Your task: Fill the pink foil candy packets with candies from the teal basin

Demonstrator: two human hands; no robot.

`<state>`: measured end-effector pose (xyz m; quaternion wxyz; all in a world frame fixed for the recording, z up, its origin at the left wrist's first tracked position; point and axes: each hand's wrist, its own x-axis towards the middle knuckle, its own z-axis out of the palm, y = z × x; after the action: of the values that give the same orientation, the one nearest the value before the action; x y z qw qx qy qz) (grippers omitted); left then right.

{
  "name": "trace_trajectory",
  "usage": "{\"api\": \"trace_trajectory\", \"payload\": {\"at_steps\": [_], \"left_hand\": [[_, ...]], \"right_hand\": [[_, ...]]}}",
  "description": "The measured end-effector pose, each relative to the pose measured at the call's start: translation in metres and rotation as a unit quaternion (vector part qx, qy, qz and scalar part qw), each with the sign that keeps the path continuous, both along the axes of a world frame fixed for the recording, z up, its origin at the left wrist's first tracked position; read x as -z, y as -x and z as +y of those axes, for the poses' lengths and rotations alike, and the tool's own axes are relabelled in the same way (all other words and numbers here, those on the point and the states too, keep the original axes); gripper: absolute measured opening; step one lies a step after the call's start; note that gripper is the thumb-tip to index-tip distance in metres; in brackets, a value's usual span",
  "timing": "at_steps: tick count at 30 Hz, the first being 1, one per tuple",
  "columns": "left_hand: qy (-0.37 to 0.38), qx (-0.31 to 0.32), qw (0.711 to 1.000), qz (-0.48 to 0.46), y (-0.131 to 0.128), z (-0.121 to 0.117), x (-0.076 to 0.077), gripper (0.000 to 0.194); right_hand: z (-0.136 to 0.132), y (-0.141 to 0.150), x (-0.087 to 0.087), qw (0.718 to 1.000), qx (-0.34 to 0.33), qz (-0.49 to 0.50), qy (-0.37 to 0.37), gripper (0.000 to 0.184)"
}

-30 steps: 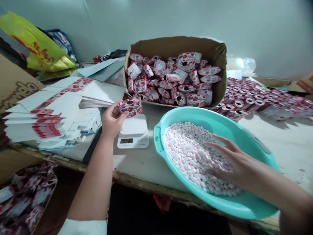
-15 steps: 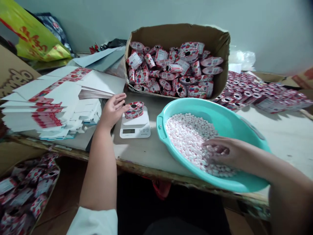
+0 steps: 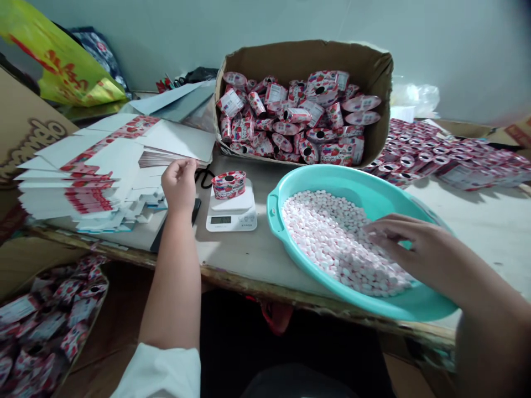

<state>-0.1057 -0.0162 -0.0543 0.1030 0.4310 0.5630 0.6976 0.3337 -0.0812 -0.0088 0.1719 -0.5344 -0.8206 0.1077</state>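
Observation:
A small red strawberry-printed box stands on a white digital scale. My left hand hovers just left of the scale, fingers curled in, holding nothing I can see. My right hand is inside the teal basin, fingers gathered over the pile of small white and pink candies; whatever they hold is hidden.
A cardboard carton full of the same red boxes stands behind the scale. More boxes cover the table at right. Flat white carton blanks are stacked at left. A bin of boxes sits below the table's front edge.
My left hand set the red box on the scale, let go and drew back left, curling shut. My right hand went from flat on the candies to gathered fingers.

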Motion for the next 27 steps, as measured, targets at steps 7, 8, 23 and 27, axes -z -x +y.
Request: {"api": "trace_trajectory", "payload": {"at_steps": [7,8,23,27], "left_hand": [[-0.009,-0.022,0.999,0.037,0.0006,0.0011,0.0014,0.020],[-0.013,-0.019,0.999,0.041,0.0004,0.0007,0.0011,0.019],[0.015,0.000,0.998,0.064,-0.0022,-0.0004,0.0013,0.020],[0.033,0.012,0.997,0.075,-0.0030,-0.0009,0.0019,0.021]], "right_hand": [[-0.0061,-0.0032,-0.0024,0.997,0.020,0.025,-0.071,0.029],[-0.0065,-0.0031,-0.0027,0.997,0.023,0.023,-0.072,0.030],[-0.0067,0.0030,-0.0032,0.998,0.054,0.044,-0.007,0.032],[-0.0045,-0.0030,0.0002,0.996,0.071,0.053,0.019,0.033]]}}
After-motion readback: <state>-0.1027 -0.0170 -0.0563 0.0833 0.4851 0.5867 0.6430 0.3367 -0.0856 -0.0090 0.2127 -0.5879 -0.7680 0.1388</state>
